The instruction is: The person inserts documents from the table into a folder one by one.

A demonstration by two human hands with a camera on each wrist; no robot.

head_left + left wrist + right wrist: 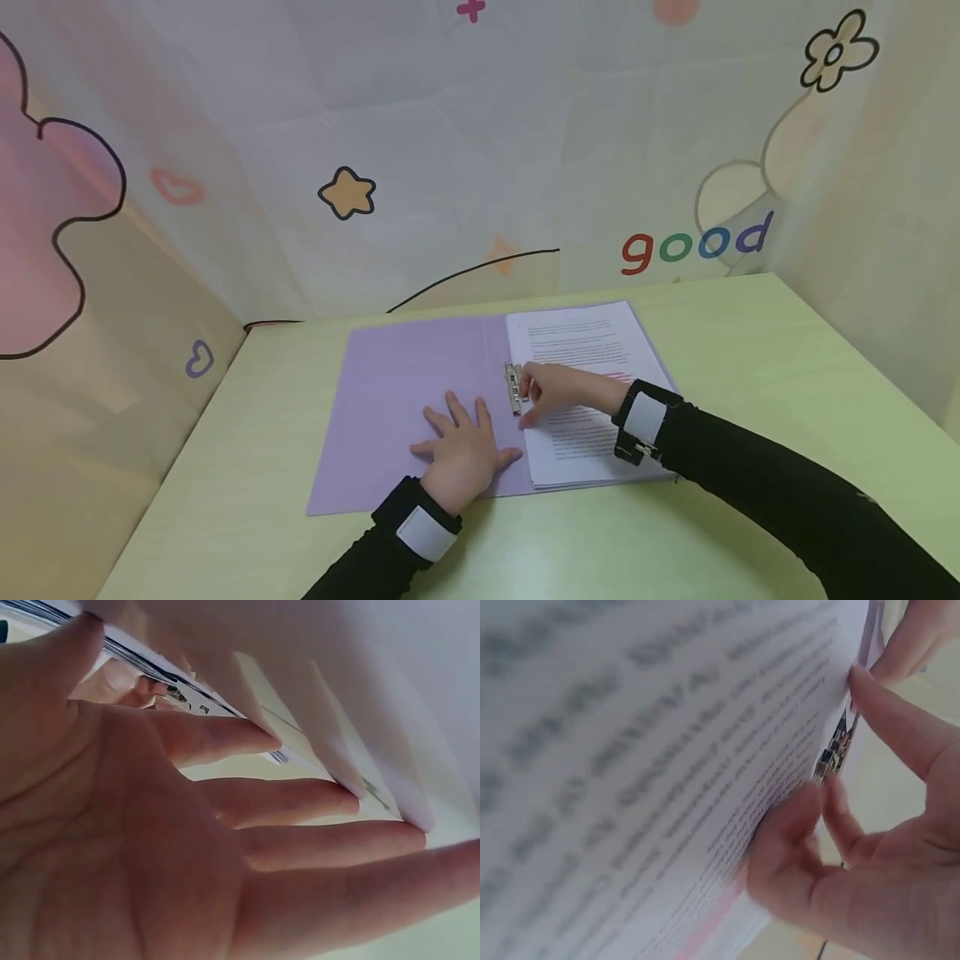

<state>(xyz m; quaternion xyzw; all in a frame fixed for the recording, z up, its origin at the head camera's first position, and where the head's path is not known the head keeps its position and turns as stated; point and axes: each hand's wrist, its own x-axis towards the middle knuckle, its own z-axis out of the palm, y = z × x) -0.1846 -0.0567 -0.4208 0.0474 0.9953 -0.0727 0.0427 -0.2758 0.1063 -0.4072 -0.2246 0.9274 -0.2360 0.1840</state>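
Observation:
A purple folder (420,375) lies spread open on the table. Printed sheets (577,450) form a stack on its right half, and a metal lever clip (513,388) sits at the stack's left edge. With fingers spread, my left hand (461,458) rests on the folder's left cover; its fingertips touch the purple surface in the left wrist view. My right hand (558,387) is at the clip, curled fingers holding its metal part. In the right wrist view the thumb (900,716) reaches to the paper's edge, while the fingers partly cover the clip (832,754).
The folder lies on a pale green table (750,400). A printed curtain (465,150) with a star, flower and the word "good" hangs behind the table's far edge. Black sleeves with wrist straps (647,418) cover both forearms.

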